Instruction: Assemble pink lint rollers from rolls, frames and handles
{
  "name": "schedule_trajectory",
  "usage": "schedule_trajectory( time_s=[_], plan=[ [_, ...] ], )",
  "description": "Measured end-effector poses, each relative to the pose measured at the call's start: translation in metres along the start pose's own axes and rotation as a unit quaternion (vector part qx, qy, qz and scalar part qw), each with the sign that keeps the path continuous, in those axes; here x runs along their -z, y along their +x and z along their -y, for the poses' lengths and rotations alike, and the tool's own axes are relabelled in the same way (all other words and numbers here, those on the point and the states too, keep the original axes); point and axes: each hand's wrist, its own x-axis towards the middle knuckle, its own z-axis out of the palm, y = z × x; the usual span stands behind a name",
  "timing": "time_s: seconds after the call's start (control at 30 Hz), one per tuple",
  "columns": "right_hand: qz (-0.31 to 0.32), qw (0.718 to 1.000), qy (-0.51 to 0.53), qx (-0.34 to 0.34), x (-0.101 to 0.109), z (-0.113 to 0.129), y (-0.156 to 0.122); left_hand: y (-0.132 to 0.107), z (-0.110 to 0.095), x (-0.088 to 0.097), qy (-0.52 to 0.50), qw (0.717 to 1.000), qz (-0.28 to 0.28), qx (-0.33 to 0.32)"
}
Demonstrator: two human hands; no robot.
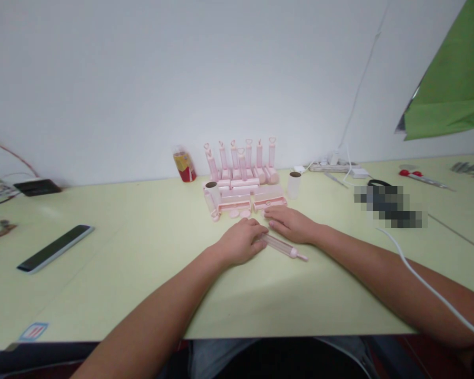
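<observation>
My left hand (243, 242) is closed around one end of a clear plastic tube (278, 244), low over the table. The tube's other end points right and carries a pale pink cap with a small handle. My right hand (294, 223) lies on the table beyond the tube, fingers stretched out and thumb apart. Its fingertips are at a small pink round piece (263, 213); whether they grip it I cannot tell. Two flat pink discs (234, 213) lie left of it. Just behind are open pink trays (269, 203), one with a small ring inside.
Several pink-capped tubes (259, 155) stand by the wall behind pink boxes (245, 183). Whitish cylinders (294, 187) flank them. A red-yellow packet (185, 166) is at back left, a dark flat device (55, 248) farther left. A white cable (414, 268) crosses my right forearm.
</observation>
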Motion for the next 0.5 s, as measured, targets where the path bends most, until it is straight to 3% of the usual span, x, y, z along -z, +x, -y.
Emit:
schedule_trajectory(
  time_s=[0.13,0.2,0.33,0.5],
  plan=[
    [-0.088,0.995,-0.024,-0.036,0.009,-0.011,0.003,0.000,0.001,0.000,-0.001,1.000,0.003,0.000],
    [-0.095,0.992,-0.058,-0.060,0.015,-0.017,0.012,-0.001,0.001,0.000,-0.003,1.000,0.005,-0.001],
    [0.002,0.985,-0.144,-0.092,0.024,-0.024,0.040,-0.001,0.000,0.002,-0.007,1.000,0.008,-0.005],
    [0.096,0.969,-0.176,-0.141,0.016,-0.020,0.067,-0.003,0.000,0.001,-0.007,1.000,0.010,-0.004]
  ],
)
